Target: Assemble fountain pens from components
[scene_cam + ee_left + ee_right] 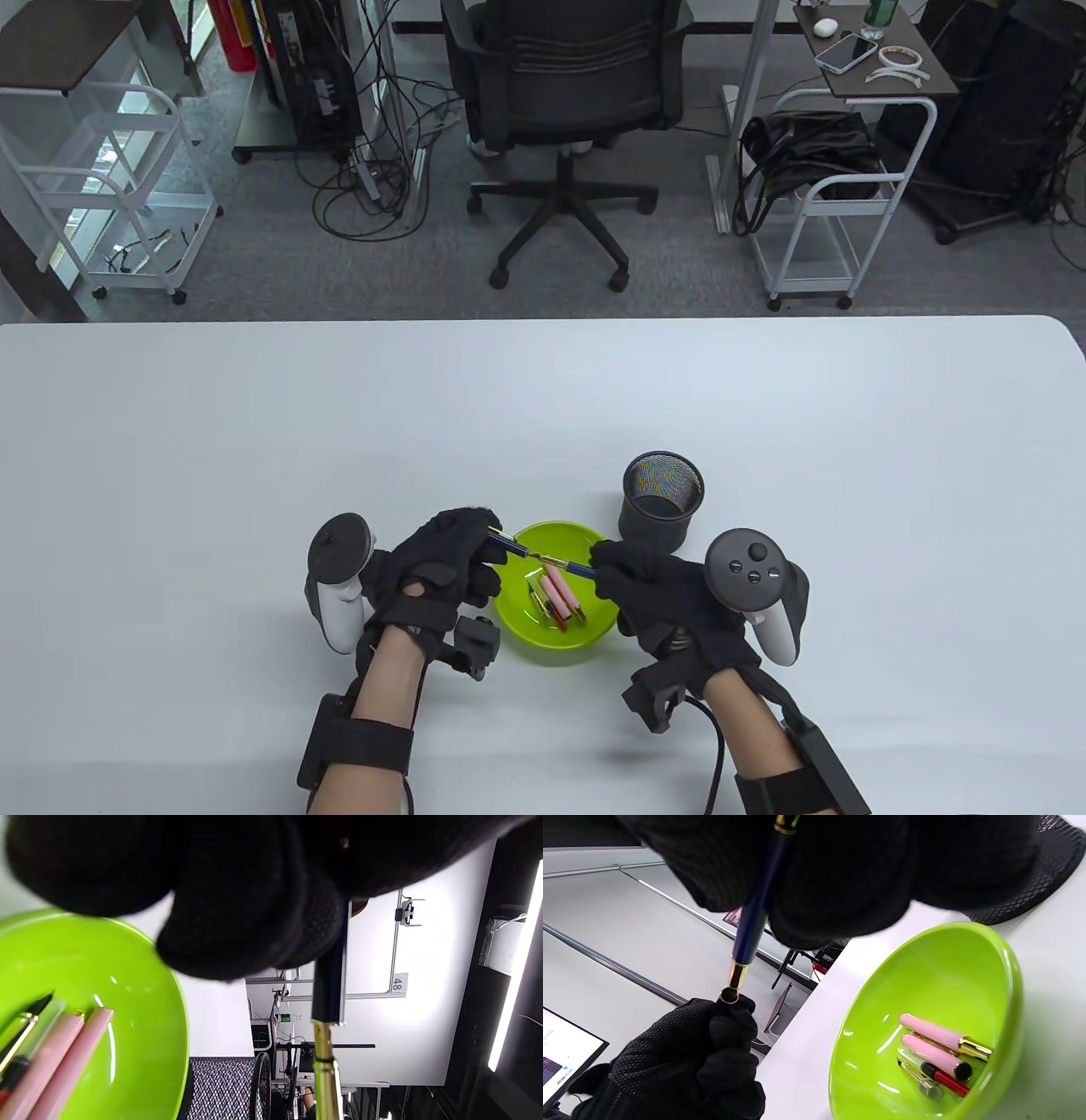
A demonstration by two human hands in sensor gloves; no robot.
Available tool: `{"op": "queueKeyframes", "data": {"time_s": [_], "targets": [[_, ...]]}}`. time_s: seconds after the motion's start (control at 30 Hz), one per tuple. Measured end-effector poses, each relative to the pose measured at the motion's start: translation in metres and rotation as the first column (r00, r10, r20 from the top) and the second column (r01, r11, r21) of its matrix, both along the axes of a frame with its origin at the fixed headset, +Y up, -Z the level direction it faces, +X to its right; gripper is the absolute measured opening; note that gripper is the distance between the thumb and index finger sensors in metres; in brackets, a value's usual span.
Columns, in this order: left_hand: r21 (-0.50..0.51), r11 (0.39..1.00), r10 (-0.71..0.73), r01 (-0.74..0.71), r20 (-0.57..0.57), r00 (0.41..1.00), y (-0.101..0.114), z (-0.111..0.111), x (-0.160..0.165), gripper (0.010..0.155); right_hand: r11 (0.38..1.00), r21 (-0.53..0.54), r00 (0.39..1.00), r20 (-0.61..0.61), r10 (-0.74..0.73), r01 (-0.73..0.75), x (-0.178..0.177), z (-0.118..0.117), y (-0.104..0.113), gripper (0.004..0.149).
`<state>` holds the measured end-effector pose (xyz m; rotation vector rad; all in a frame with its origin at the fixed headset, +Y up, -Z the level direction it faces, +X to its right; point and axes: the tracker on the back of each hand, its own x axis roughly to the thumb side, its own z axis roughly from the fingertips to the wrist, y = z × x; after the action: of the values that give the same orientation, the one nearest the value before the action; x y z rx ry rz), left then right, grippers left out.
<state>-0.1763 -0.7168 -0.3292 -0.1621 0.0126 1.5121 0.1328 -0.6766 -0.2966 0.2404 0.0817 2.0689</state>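
Now both hands hold blue pen.

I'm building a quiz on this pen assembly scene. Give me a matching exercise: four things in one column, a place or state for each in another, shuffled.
Things:
1. pink pen parts
2. mesh cup
3. blue barrel
4. green bowl

Places:
a. gripped by the right hand
b. between the two hands on the table
c. lying inside the bowl
d. standing behind the bowl

Pairs: 1-c, 2-d, 3-a, 4-b
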Motion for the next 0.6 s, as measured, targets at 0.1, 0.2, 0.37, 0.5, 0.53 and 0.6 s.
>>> {"op": "queueKeyframes", "data": {"time_s": [0.1,0.2,0.37,0.5,0.53,0.6], "targets": [[-0.004,1.0,0.011,-0.011,0.021,1.0,0.0,0.001,0.006,0.043,1.0,-0.001,1.0,-0.001,-0.002,0.002,-0.001,0.0,0.0,0.046],[-0.004,1.0,0.018,-0.018,0.065,0.998,-0.002,0.0,0.013,0.043,1.0,0.003,1.0,0.002,0.006,-0.006,-0.002,0.001,-0.001,0.047],[-0.01,1.0,0.029,-0.028,0.089,0.996,-0.004,0.0,0.019,0.041,1.0,0.024,1.0,0.006,0.01,-0.01,-0.004,0.003,0.001,0.048],[0.001,1.0,0.009,-0.009,0.092,0.996,-0.004,0.0,0.02,0.039,0.999,0.036,1.0,0.006,0.008,-0.009,-0.004,0.003,0.002,0.048],[0.002,1.0,0.012,-0.012,0.097,0.995,-0.004,0.0,0.02,0.039,0.999,0.036,1.0,0.009,0.003,-0.003,-0.004,0.004,0.002,0.047],[0.002,1.0,0.015,-0.015,0.101,0.995,-0.004,0.0,0.02,0.04,0.999,0.04,1.0,0.021,-0.011,0.01,-0.002,0.004,0.003,0.047]]}}
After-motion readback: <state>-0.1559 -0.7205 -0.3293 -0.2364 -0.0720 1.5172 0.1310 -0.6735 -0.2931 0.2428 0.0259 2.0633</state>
